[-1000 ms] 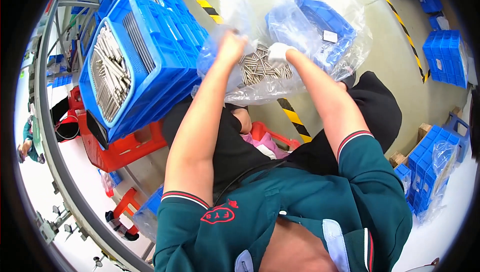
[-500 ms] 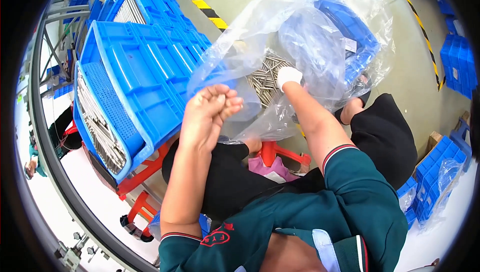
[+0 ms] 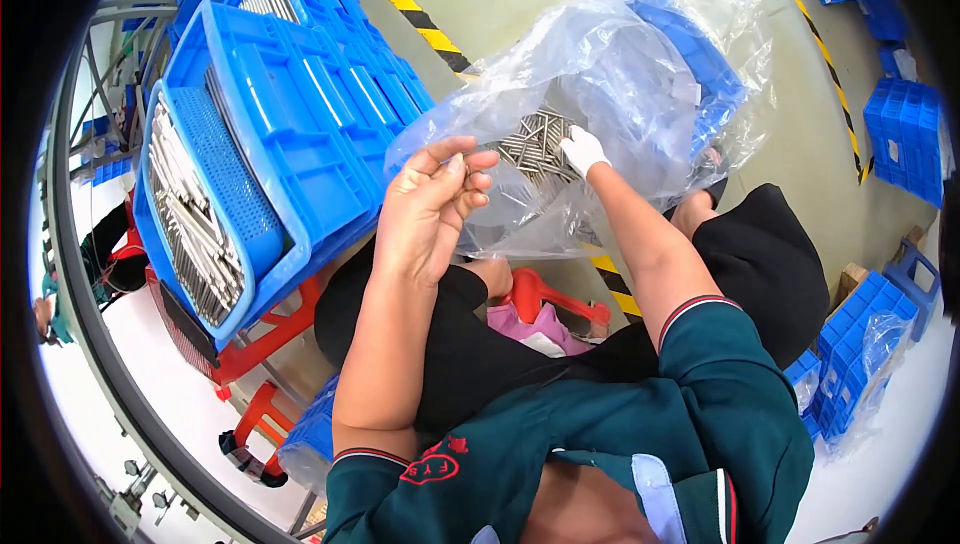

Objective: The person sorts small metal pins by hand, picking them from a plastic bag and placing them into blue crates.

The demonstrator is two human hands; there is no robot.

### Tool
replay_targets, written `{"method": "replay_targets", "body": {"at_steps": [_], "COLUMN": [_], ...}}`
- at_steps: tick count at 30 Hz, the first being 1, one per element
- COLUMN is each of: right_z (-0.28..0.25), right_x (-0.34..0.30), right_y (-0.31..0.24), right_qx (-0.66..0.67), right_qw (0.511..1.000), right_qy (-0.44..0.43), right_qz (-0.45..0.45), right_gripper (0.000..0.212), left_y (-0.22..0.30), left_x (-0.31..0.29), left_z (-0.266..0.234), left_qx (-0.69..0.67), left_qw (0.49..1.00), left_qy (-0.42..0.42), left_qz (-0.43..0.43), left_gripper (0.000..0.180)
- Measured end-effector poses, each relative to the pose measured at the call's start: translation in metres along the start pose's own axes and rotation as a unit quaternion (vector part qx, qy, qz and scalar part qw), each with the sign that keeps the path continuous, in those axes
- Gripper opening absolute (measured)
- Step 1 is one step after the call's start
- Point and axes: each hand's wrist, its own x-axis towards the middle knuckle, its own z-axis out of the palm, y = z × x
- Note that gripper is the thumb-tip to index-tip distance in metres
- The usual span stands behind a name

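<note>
My bare left hand [image 3: 432,199] is raised palm up beside the near left side of a clear plastic bag [image 3: 625,74]. Its fingers curl in with the thumb pressed to them; whatever they pinch, if anything, is too small to name. In a white glove, my right hand [image 3: 584,151] reaches into the mouth of the bag. Its fingers are bent together at the right edge of a heap of short metal rods [image 3: 536,149], and what lies between them is hidden. Beyond, a blue crate [image 3: 690,39] shows through the plastic.
Large blue crates [image 3: 290,104] stand at the left, one holding metal rods [image 3: 190,214] beside a perforated blue basket [image 3: 225,174]. Red stools [image 3: 550,299] stand low down. More blue crates [image 3: 905,134] line the right side. Yellow-black tape [image 3: 430,34] marks the floor.
My right hand has drawn back from over the rods to their right edge, showing more of the glove. My left hand has risen slightly and moved right. The whole view has shifted a little.
</note>
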Motion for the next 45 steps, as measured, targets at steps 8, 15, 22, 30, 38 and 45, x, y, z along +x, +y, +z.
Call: {"method": "replay_targets", "body": {"at_steps": [8,15,22,30,38,45], "right_z": [-0.069,-0.175,-0.236,-0.211,-0.221,-0.222], "right_x": [-0.034,-0.121,-0.231,-0.233,-0.255,-0.261], "right_y": [-0.034,-0.133,-0.201,-0.203,-0.197,-0.202], "right_qx": [0.418,0.347,0.213,0.070,0.131,0.115], "right_qw": [0.885,0.894,0.953,0.937,0.958,0.950], "right_qy": [-0.203,-0.270,-0.152,-0.017,-0.041,-0.004], "right_qz": [0.031,-0.088,-0.153,-0.341,-0.251,-0.289], "right_gripper": [0.012,0.020,0.017,0.013,0.010,0.005], "left_y": [-0.006,-0.009,-0.008,-0.013,-0.027,-0.029], "left_x": [-0.006,-0.010,-0.016,-0.029,-0.036,-0.036], "left_z": [0.010,0.016,0.045,0.049,0.063,0.071], "left_qx": [-0.036,-0.131,-0.215,-0.205,-0.239,-0.220], "left_qw": [0.999,0.984,0.948,0.939,0.934,0.938], "left_qy": [-0.009,-0.078,-0.219,-0.260,-0.262,-0.262], "left_qz": [0.026,0.091,0.082,0.092,0.051,0.054], "left_gripper": [0.021,0.018,0.022,0.039,0.019,0.017]}}
